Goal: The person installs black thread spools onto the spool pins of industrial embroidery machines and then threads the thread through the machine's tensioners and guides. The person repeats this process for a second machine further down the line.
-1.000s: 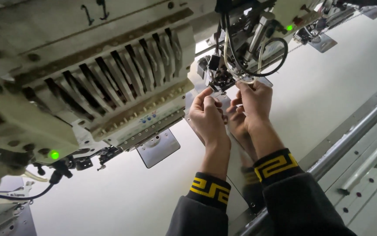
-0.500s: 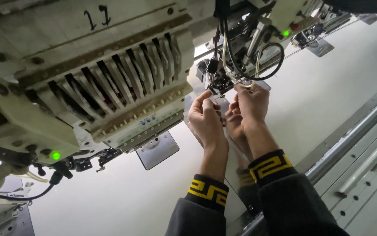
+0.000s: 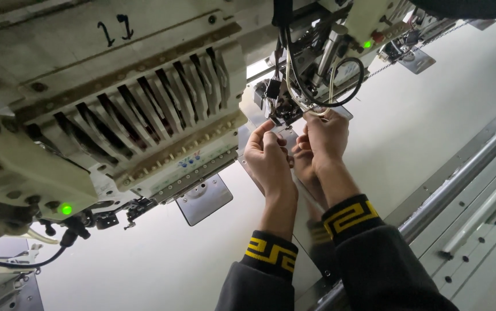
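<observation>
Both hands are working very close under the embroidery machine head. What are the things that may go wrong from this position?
1. The left hand and right hand are close together at the needle area; the green light suggests the head has power, so fingers might get pricked.
2. The looped cables hang just above the right hand and might snag.
3. The sleeve cuffs lie near the metal rail and may catch.

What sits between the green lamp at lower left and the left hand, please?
In the head view, a square metal plate hangs under the machine head, between the green lamp and the left hand.
</observation>
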